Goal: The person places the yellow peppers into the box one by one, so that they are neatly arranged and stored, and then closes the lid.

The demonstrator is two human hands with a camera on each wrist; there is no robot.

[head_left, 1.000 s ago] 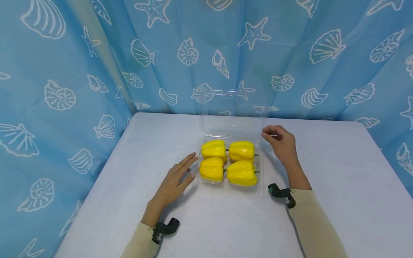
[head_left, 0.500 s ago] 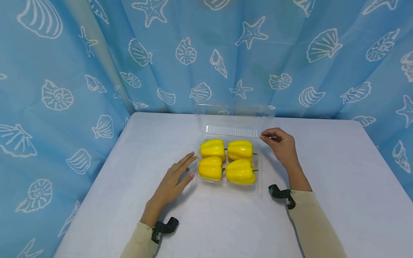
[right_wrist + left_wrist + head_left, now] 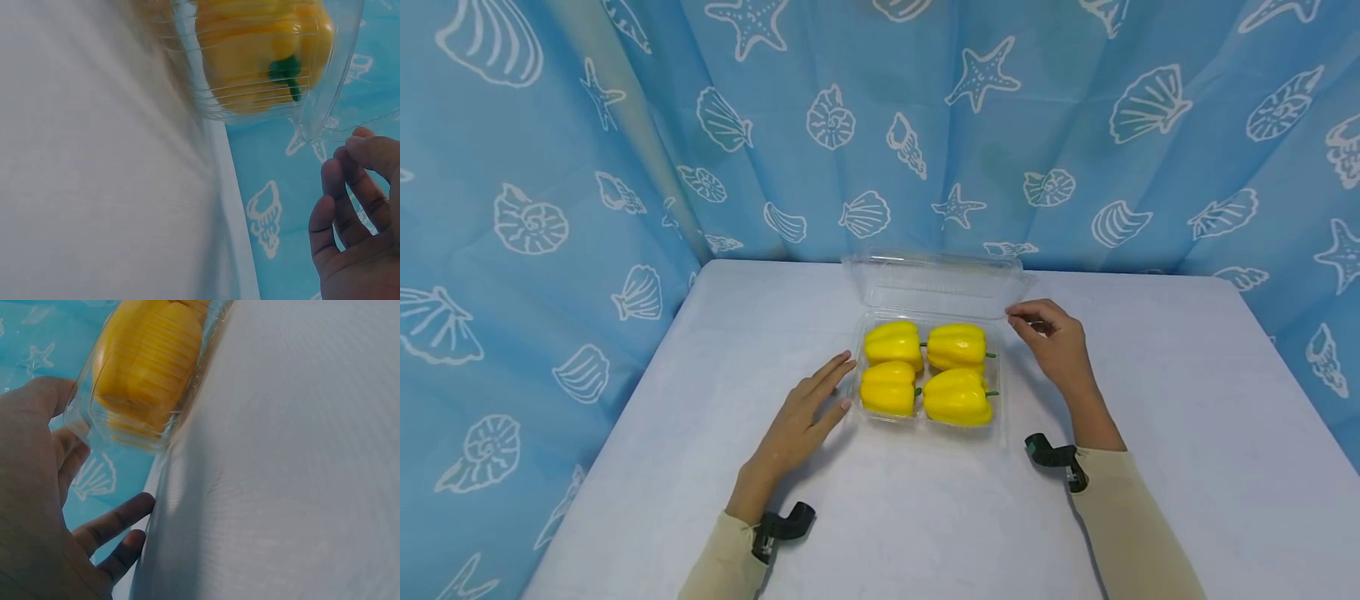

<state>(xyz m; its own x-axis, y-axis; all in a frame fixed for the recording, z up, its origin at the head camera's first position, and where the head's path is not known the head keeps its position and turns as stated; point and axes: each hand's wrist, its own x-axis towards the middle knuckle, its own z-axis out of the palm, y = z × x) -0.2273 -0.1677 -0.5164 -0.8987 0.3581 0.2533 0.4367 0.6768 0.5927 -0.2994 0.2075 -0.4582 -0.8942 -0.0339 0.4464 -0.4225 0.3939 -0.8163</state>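
Note:
A clear plastic clamshell container (image 3: 925, 317) stands on the table, its hinged lid (image 3: 936, 288) leaning back at the far side. Several yellow bell peppers (image 3: 957, 398) with green stems lie inside in two rows. My left hand (image 3: 797, 421) is at the container's left side, fingers extended; in the left wrist view, the thumb meets the clear wall (image 3: 78, 415). At the right end of the lid, my right hand (image 3: 1062, 346) pinches the lid's edge between thumb and index finger. The right wrist view has these fingertips (image 3: 362, 142) at the thin plastic edge, other fingers loosely bent.
A white cloth covers the table (image 3: 895, 517). Behind it and to the left hangs a blue curtain (image 3: 850, 67) with white shells and starfish, close behind the lid. Black wrist cameras (image 3: 790, 525) sit on both forearms, over beige sleeves (image 3: 1138, 525).
The lid has swung back and down, from standing nearly upright to leaning toward the curtain. My right hand has stayed at its edge, shifting very slightly. My left hand has hardly moved.

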